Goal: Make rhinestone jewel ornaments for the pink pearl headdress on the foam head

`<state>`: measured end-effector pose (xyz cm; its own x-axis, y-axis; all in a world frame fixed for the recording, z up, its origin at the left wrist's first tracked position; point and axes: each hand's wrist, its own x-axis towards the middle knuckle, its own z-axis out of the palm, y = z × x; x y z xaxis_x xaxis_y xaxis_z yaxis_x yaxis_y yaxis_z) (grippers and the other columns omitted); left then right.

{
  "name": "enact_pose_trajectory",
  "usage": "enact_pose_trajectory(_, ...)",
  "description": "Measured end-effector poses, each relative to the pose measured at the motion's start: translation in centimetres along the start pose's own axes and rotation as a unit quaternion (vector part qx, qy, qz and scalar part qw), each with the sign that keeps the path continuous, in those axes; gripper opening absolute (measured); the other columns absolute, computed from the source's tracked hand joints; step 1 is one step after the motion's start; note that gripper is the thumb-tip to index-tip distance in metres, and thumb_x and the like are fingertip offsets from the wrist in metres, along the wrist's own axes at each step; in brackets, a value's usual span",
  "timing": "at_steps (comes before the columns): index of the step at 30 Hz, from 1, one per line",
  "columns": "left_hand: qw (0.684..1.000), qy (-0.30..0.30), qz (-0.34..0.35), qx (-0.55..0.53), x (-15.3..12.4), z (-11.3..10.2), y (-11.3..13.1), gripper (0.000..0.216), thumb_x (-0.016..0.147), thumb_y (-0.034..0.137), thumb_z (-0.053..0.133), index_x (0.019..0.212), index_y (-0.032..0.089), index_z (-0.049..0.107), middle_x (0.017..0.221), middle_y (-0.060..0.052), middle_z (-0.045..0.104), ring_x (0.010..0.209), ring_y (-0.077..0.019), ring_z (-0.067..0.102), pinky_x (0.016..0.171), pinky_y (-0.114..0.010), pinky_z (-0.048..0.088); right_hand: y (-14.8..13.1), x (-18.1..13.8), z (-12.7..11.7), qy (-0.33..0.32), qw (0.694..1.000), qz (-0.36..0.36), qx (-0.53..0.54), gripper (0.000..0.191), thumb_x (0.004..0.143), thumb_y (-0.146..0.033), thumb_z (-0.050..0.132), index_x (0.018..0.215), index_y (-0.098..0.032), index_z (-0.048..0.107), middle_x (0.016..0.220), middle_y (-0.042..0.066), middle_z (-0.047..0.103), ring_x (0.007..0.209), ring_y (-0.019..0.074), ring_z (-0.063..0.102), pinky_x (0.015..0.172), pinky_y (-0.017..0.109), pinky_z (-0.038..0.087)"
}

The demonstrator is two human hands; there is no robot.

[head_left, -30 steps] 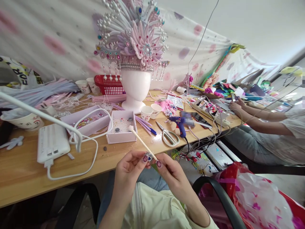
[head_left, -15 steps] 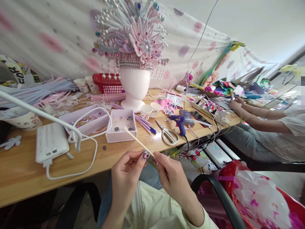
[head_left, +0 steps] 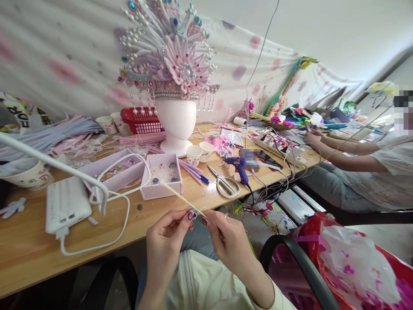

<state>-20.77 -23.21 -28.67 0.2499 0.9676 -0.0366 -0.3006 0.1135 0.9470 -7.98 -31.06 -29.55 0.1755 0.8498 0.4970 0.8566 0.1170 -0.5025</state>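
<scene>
My left hand (head_left: 167,234) is pinched shut on a small sparkling gem (head_left: 192,213) at its fingertips. My right hand (head_left: 227,234) is closed round a thin wooden stick (head_left: 180,196) that slants up and left toward a pink box of beads (head_left: 161,175). Both hands meet just below the front edge of the wooden table (head_left: 29,249). A white head form (head_left: 177,122) with a pink and purple jewelled headdress (head_left: 167,60) stands behind the box.
On the table lie a white power bank (head_left: 66,203) with a looped cable, scissors (head_left: 224,183), a blue glue gun (head_left: 238,165), paper cups (head_left: 200,153) and a red basket (head_left: 142,120). Another person's arms (head_left: 342,153) work at the right. A red plastic bag (head_left: 348,267) sits lower right.
The view has drifted a little, so the table's contents sit further left. My hands stay together at the stick and gem, and the stick's far tip now points nearer the bead box.
</scene>
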Motion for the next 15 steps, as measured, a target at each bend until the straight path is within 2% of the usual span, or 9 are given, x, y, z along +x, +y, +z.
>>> enact_pose_trajectory(5, 0.999, -0.008, 0.022, 0.03, -0.29, -0.08, -0.09, 0.017, 0.068, 0.033, 0.088, 0.078, 0.021, 0.082, 0.08, -0.003, 0.078, 0.067, -0.0168, 0.068, 0.063, -0.025, 0.057, 0.43, -0.02, -0.11, -0.002, 1.0, -0.002, 0.012, 0.024, 0.099, -0.014, 0.04, 0.105, -0.02, 0.062, 0.078, 0.006, 0.071, 0.063, 0.0155, 0.062, 0.058, 0.023, 0.038)
enact_pose_trajectory(11, 0.998, -0.023, 0.025, 0.055, -0.38, -0.38, 0.02, 0.013, 0.069, 0.029, 0.086, 0.077, 0.021, 0.082, 0.079, -0.003, 0.078, 0.063, -0.0168, 0.068, 0.061, -0.025, 0.057, 0.65, -0.16, -0.28, 0.015, 0.998, -0.044, -0.041, 0.027, 0.098, -0.011, 0.039, 0.11, -0.016, 0.063, 0.073, 0.004, 0.068, 0.057, 0.0141, 0.058, 0.054, 0.024, 0.034)
enact_pose_trajectory(15, 0.995, -0.07, 0.018, 0.072, -0.2, -0.65, -0.27, 0.011, 0.072, 0.029, 0.085, 0.078, 0.021, 0.083, 0.08, -0.004, 0.078, 0.065, -0.0172, 0.069, 0.061, -0.025, 0.058, 0.73, 0.03, -0.54, 0.021, 0.996, -0.056, -0.067, 0.028, 0.099, -0.012, 0.039, 0.111, -0.016, 0.064, 0.073, 0.004, 0.068, 0.058, 0.0138, 0.059, 0.054, 0.024, 0.035)
